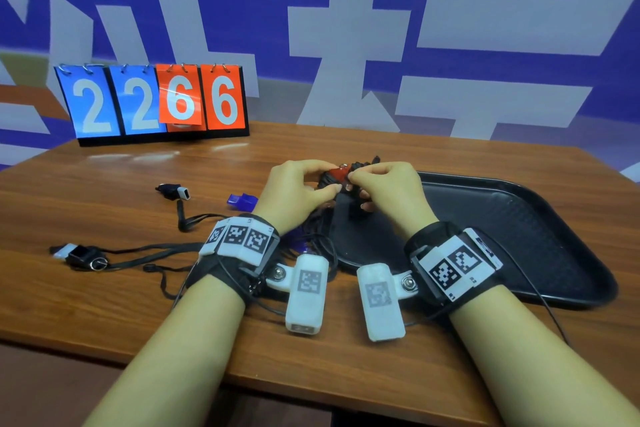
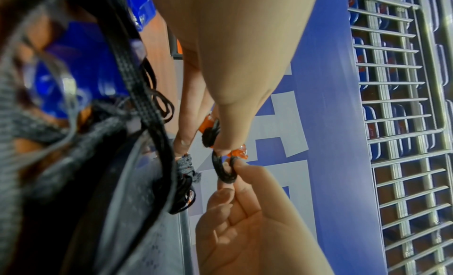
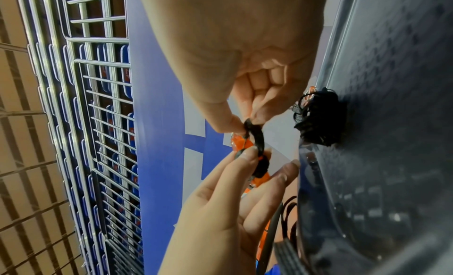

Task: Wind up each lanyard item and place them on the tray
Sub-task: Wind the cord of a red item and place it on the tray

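A red whistle [image 1: 337, 175] is held above the tray's [image 1: 540, 218] far left corner, its black cord [image 2: 224, 170] mostly wound round it. The whistle is pinched by the left hand [image 1: 294, 191] between thumb and fingertips, the other fingers loosely curled. The last loop of cord is pinched by the right hand [image 1: 388, 194] between thumb and forefinger, the remaining fingers curled in; the loop seems about to be tucked or wrapped once more.

One wound bundle [image 3: 318, 118] already lies on the tray, as the right wrist view shows. On the table [image 1: 346, 340] left of the hands three items are left unwound: a blue whistle [image 1: 242, 200] just beside the left wrist, a black-and-white whistle [image 1: 173, 191] farther left, and another [image 1: 81, 255] nearer and at the far left, their cords trailing loose and tangled under the left wrist.

So roughly one item is judged done, one nearly done, and three are left.
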Demonstrator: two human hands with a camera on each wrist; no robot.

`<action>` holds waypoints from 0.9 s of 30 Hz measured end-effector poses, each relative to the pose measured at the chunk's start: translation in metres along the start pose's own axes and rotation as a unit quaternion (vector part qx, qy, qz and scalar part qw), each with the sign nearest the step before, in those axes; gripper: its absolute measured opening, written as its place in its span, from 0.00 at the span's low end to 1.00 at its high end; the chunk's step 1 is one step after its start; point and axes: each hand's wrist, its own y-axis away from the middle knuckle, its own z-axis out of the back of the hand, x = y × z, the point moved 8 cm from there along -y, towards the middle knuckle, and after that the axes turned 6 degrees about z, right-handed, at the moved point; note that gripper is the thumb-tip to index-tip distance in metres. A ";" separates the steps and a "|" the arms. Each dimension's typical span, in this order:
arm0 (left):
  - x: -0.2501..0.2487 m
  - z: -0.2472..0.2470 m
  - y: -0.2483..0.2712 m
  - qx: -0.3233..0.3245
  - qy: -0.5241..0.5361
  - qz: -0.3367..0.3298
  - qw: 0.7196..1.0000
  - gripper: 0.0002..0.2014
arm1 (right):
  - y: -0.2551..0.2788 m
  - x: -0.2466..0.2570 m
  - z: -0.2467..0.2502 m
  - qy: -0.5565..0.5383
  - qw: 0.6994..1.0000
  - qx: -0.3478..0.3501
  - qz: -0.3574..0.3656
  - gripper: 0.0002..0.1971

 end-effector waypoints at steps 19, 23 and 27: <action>-0.021 0.005 0.008 -0.005 -0.062 -0.058 0.996 0.15 | 0.002 0.000 -0.003 -0.042 0.999 0.006 0.015 0.11; -0.022 0.005 0.008 -0.005 -0.080 -0.064 0.995 0.15 | 0.004 0.001 -0.005 -0.110 0.994 0.018 -0.011 0.06; -0.023 0.005 0.008 -0.010 -0.094 -0.072 0.993 0.15 | 0.005 0.002 -0.011 -0.069 0.996 0.053 -0.012 0.07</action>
